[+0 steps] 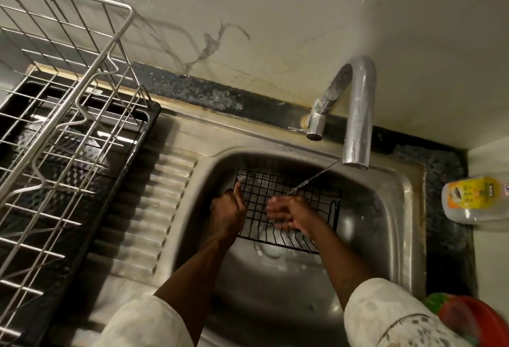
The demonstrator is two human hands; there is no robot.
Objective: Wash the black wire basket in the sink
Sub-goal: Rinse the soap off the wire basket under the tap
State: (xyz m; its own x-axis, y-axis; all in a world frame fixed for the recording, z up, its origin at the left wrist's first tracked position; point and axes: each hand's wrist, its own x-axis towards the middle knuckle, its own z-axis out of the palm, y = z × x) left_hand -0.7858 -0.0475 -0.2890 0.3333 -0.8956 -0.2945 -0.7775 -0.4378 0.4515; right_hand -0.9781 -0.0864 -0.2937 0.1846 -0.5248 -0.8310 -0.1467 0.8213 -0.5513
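Note:
The black wire basket (316, 198) lies low in the steel sink (391, 225), its grid facing up. My left hand (227, 213) is closed around the basket's left edge and holds it. My right hand (289, 211) rests flat on the grid with fingers spread, and it looks blurred. A thin stream of water (312, 178) runs slantwise from the chrome faucet (356, 115) onto the basket just above my right hand. The right hand covers the middle of the grid.
A large metal dish rack (63, 115) over a black tray (150, 126) stands on the ribbed drainboard (154, 198) at the left. A plastic bottle with a yellow label (473, 195) lies on the right counter. A red and green plastic item (468, 316) sits at the lower right.

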